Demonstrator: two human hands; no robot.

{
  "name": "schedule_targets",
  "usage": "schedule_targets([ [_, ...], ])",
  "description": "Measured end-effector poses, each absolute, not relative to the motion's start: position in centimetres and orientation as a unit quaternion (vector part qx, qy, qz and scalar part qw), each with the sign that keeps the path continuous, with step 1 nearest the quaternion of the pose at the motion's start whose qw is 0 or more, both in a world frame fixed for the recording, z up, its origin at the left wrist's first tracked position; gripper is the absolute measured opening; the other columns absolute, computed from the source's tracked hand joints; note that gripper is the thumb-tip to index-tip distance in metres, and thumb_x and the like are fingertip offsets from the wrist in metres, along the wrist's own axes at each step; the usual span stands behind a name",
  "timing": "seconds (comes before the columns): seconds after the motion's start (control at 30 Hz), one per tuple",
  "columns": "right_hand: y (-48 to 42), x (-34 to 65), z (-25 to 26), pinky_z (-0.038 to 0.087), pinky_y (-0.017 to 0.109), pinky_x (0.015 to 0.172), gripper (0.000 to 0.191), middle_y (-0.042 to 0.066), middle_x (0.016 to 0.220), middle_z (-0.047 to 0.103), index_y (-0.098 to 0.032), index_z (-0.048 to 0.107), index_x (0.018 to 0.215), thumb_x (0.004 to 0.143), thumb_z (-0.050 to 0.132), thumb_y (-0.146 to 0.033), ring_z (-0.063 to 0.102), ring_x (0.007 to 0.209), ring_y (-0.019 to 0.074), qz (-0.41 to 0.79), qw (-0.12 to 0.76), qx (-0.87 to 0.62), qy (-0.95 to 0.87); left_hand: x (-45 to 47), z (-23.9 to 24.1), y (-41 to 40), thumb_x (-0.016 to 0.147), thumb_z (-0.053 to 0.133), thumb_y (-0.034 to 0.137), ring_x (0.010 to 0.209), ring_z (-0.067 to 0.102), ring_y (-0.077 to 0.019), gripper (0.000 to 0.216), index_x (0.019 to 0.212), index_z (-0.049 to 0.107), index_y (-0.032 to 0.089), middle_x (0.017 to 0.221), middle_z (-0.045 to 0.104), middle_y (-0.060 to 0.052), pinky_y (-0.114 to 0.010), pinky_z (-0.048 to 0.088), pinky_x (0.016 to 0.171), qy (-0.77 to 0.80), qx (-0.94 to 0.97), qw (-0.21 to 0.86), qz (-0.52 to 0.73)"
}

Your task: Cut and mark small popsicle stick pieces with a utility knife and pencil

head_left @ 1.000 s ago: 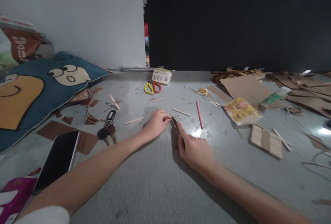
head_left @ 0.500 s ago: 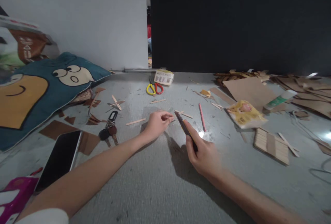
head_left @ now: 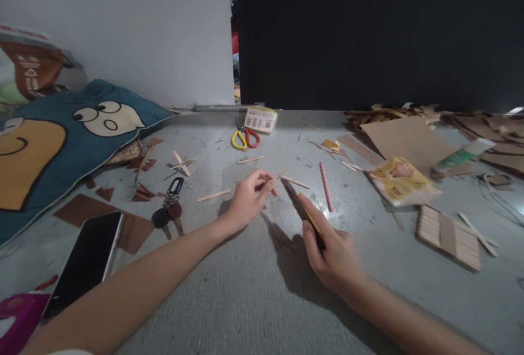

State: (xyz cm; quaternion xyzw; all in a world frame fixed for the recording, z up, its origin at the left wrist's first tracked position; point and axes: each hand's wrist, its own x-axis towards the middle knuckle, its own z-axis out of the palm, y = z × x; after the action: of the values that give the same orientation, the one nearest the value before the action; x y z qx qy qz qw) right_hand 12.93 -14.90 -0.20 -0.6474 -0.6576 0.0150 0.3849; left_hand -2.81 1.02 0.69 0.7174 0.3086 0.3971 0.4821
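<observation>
My left hand [head_left: 248, 197] pinches a short piece of wooden craft stick [head_left: 275, 176] between thumb and fingers, lifted a little off the grey floor. My right hand [head_left: 333, 248] is closed round a black and yellow utility knife [head_left: 302, 208], its tip pointing up-left toward the stick piece, a short gap away. Another craft stick [head_left: 295, 182] lies on the floor just beyond the knife tip. A pink pencil [head_left: 326, 185] lies to the right of the knife.
Keys [head_left: 170, 207], a black phone [head_left: 85, 260] and brown card scraps lie left, beside a blue cushion [head_left: 53, 142]. Scissors [head_left: 244, 137] and a small box [head_left: 261, 118] sit near the wall. A yellow packet [head_left: 403, 181], glue stick [head_left: 462, 155], cardboard and a panel of glued sticks [head_left: 448, 234] lie right.
My right hand has drawn the knife back toward me and raised it. My left hand has lifted the stick piece off the floor. The view has shifted slightly.
</observation>
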Motion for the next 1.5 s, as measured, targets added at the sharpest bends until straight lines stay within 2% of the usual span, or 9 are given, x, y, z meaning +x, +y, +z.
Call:
schedule_targets([
  [0.13,-14.9,12.9,-0.2,0.040,0.021,0.043,0.053,-0.002,0.059,0.070,-0.012,0.055,0.153,0.106,0.040,-0.030,0.049,0.033,0.0102,0.018,0.378,-0.656,-0.653,-2.8,0.6,1.0,0.100,0.059,0.055,0.071,0.068,-0.0172,0.039,0.105,0.070,0.018,0.076,0.074,-0.004,-0.029,0.053,0.069,0.307,0.723,0.481,0.390],
  [0.27,-14.8,12.9,0.2,0.043,0.022,0.046,0.053,0.002,0.066,0.074,-0.011,0.056,0.153,0.106,0.039,-0.031,0.055,0.037,0.0115,0.033,0.371,-0.662,-0.650,-2.9,0.5,1.0,0.101,0.059,0.054,0.073,0.068,-0.0173,0.042,0.110,0.074,0.016,0.076,0.073,-0.004,-0.029,0.052,0.071,0.304,0.733,0.466,0.391],
  [0.53,-14.8,12.9,0.1,0.049,0.023,0.051,0.053,0.005,0.073,0.078,-0.014,0.054,0.155,0.107,0.040,-0.030,0.065,0.045,0.0139,0.038,0.367,-0.666,-0.648,-3.0,0.8,0.8,0.100,0.063,0.053,0.074,0.071,-0.0191,0.039,0.109,0.073,0.016,0.077,0.075,-0.005,-0.031,0.055,0.075,0.301,0.731,0.472,0.392],
  [0.73,-14.8,12.8,0.5,0.047,0.022,0.048,0.054,0.003,0.069,0.077,-0.012,0.054,0.155,0.106,0.040,-0.030,0.060,0.040,0.0124,0.044,0.365,-0.666,-0.649,-2.9,1.0,0.6,0.100,0.063,0.055,0.074,0.072,-0.0193,0.040,0.108,0.073,0.017,0.076,0.074,-0.004,-0.031,0.056,0.075,0.299,0.736,0.462,0.395],
  [0.83,-14.9,12.8,0.6,0.048,0.023,0.050,0.053,0.005,0.074,0.079,-0.012,0.055,0.153,0.106,0.040,-0.030,0.063,0.043,0.0126,0.039,0.372,-0.665,-0.647,-2.9,1.0,0.6,0.100,0.062,0.055,0.074,0.072,-0.0192,0.040,0.107,0.073,0.017,0.076,0.074,-0.004,-0.031,0.055,0.075,0.303,0.739,0.457,0.391],
  [1.23,-14.7,12.8,0.6,0.047,0.023,0.051,0.054,0.004,0.071,0.077,-0.013,0.055,0.155,0.106,0.040,-0.031,0.065,0.046,0.0146,0.063,0.371,-0.673,-0.637,-2.8,0.9,0.4,0.101,0.064,0.044,0.083,0.077,-0.0214,0.029,0.111,0.071,0.018,0.084,0.080,-0.007,-0.033,0.059,0.080,0.307,0.748,0.444,0.386],
  [1.37,-14.7,12.8,0.6,0.045,0.023,0.049,0.054,0.004,0.069,0.076,-0.013,0.057,0.154,0.106,0.041,-0.031,0.057,0.039,0.0126,0.065,0.370,-0.676,-0.634,-2.9,0.6,0.5,0.101,0.064,0.037,0.081,0.078,-0.0213,0.023,0.113,0.071,0.019,0.087,0.082,-0.007,-0.032,0.060,0.078,0.318,0.765,0.411,0.379],
  [1.5,-14.6,12.7,0.8,0.041,0.022,0.045,0.056,0.000,0.059,0.069,-0.012,0.058,0.153,0.104,0.043,-0.033,0.051,0.036,0.0118,0.080,0.379,-0.677,-0.626,-3.0,0.5,0.4,0.102,0.063,0.032,0.082,0.078,-0.0205,0.018,0.115,0.071,0.021,0.090,0.082,-0.005,-0.033,0.061,0.084,0.328,0.793,0.362,0.365],
])
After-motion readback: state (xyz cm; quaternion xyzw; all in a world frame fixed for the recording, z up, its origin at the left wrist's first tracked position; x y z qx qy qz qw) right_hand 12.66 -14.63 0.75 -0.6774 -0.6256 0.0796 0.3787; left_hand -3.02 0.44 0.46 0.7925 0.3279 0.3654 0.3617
